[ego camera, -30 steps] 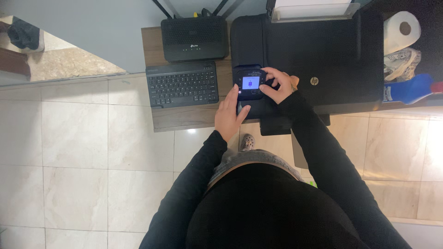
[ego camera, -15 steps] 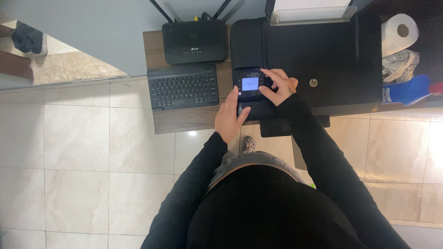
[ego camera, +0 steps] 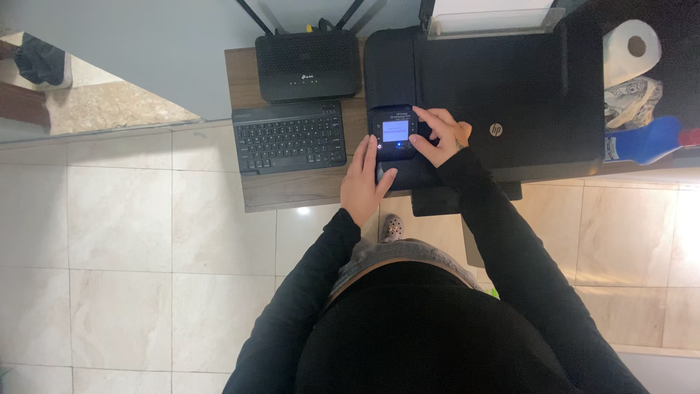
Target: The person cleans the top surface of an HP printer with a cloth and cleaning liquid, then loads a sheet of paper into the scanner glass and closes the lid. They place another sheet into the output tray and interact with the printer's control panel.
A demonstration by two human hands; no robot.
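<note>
the step in hand looks like working the control panel [ego camera: 394, 132] at the front left corner of the black printer [ego camera: 503, 95]. to do it well, the left hand [ego camera: 367, 182] should brace the panel from below so it does not tilt, while the right hand [ego camera: 440, 135] presses with 1 fingertip, lightly and squarely, and stays off the lit screen so it remains readable. as it stands, the left hand lies flat and unclenched against the panel's lower left edge, gripping nothing; the right hand's fingers touch the panel's right edge, also holding nothing. the panel is a small dark square with a pale blue-white screen in its middle. a dark keyboard [ego camera: 290, 136] and a black router [ego camera: 308, 64] sit to its left on the wooden bench [ego camera: 292, 191].
</note>
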